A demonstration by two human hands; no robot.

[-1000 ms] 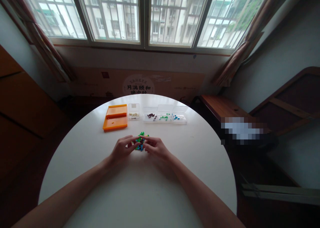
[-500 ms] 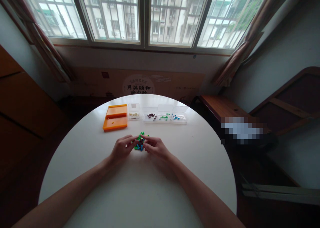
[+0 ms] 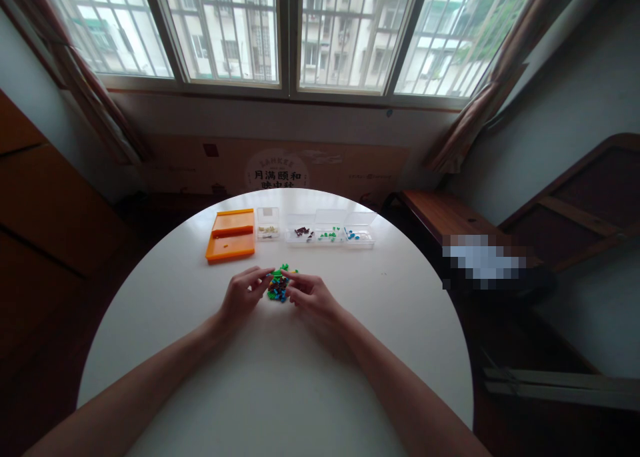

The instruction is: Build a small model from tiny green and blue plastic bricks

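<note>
A small pile of green, blue and dark brown pieces (image 3: 278,286) lies on the round white table (image 3: 280,377). My left hand (image 3: 241,295) rests at the pile's left side with its fingers curled and fingertips pinched at the pieces. At the pile's right side my right hand (image 3: 311,295) has its fingers bent and its tips on the pieces. What each fingertip pinches is too small to make out.
Toward the table's far edge lie an orange tray (image 3: 231,235), a small clear box with pale pieces (image 3: 268,223) and a clear compartment box (image 3: 331,229) with brown, green and blue pieces. A wooden bench (image 3: 440,215) stands to the right, windows behind.
Both hands have shifted slightly at the pile, the left fingers moving a little up; more dark brown pieces show between the hands. Nothing else moved.
</note>
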